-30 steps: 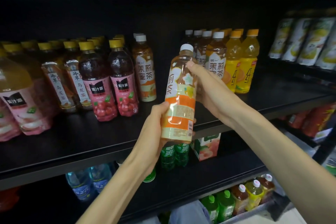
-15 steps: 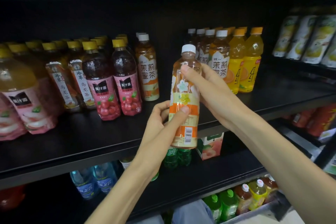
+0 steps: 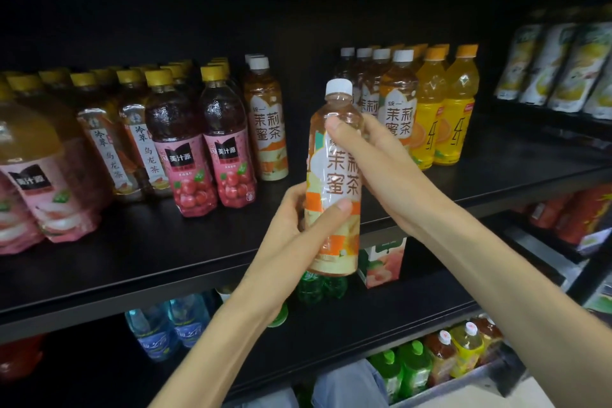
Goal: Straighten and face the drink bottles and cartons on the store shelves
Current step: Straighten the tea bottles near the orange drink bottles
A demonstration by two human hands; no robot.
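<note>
— Orange-labelled tea bottle: where?

— Off the shelf, upright. My left hand wraps its base, right hand its shoulder, both closed round it. Label faces me.

— Left to do?

— Set it in the gap beside its twin. Red bottles look faced; lower rows untouched, I'd judge.

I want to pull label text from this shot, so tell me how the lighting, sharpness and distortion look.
Head view: the held tea bottle, gripped by the left hand and right hand, is lit well and its label is readable; small glare spots sit on the dark juice bottles; the shelf back is nearly black; the pouches at far right are soft and bent by wide-angle distortion.
</note>
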